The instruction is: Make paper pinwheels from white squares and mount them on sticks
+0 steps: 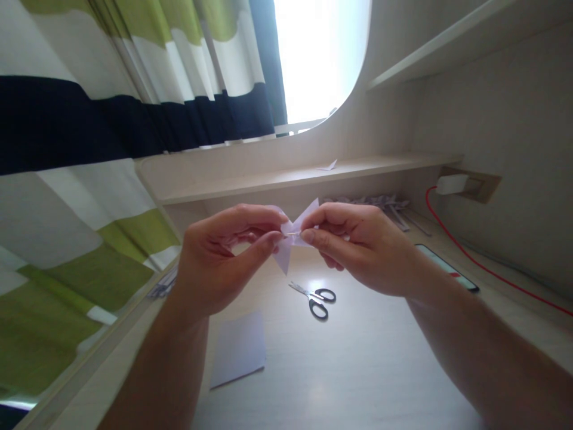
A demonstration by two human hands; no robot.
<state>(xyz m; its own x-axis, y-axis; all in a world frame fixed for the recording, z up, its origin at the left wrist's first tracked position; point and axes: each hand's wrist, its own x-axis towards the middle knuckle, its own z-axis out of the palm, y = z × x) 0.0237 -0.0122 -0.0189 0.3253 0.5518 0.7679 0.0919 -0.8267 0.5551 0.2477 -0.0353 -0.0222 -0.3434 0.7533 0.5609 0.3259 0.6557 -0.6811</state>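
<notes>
A small piece of folded pale lilac paper [283, 258], with pointed corners sticking out, is held up above the desk. My left hand [228, 254] pinches its left side between thumb and fingers. From the right, my right hand [358, 242] pinches the same paper close to its middle, the two thumbs almost meeting. Fingertips hide part of the folds. Below the hands, scissors [316, 297] with black handles lie slightly apart on the desk. A pale folded sheet of paper [239, 348] rests flat to their left.
Paper strips [380, 203] are heaped behind my right hand, and more strips [163, 283] lie at the left edge. A phone [447, 269] lies at right near a red cable [474, 257] from a charger [451, 184]. A paper scrap [329, 166] sits on the low shelf [250, 179].
</notes>
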